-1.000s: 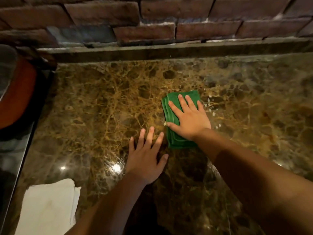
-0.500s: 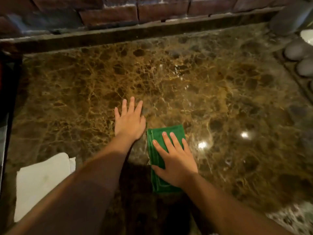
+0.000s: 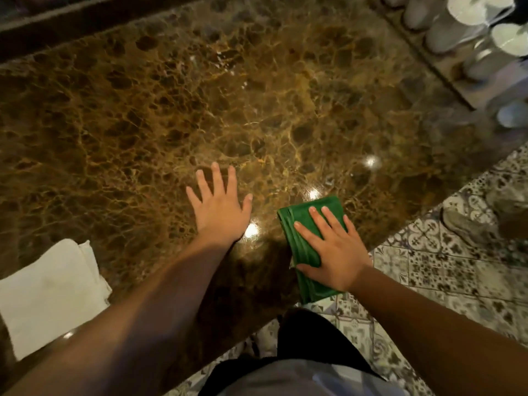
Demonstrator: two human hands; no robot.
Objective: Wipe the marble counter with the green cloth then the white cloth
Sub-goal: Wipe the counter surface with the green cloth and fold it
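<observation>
A: Where's the green cloth (image 3: 303, 250)?

B: Near the front edge of the desk (image 3: 257, 110), right of centre, folded into a thick oblong pad. Its long axis runs near to far, tilted a little leftward at the far end, and its near end hangs just past the edge. The right hand (image 3: 333, 252) lies flat on it, fingers straight and slightly spread, pressing rather than gripping.

A: And the left hand (image 3: 218, 208)?

B: Flat on the bare stone just left of the cloth, fingers splayed, holding nothing. It looks like a brace.

A: So which way does the wiping go?

B: My guess: away from the front edge, over the wide far stretch. The white cloth (image 3: 48, 295) waits at the near left corner, closer to the left hand.

A: Surfaces?

B: Glossy brown marble with gold veins and lamp glints; soft, plush-looking cloth. Pale rounded things (image 3: 457, 32) at the far right are blurred, possibly cups.
</observation>
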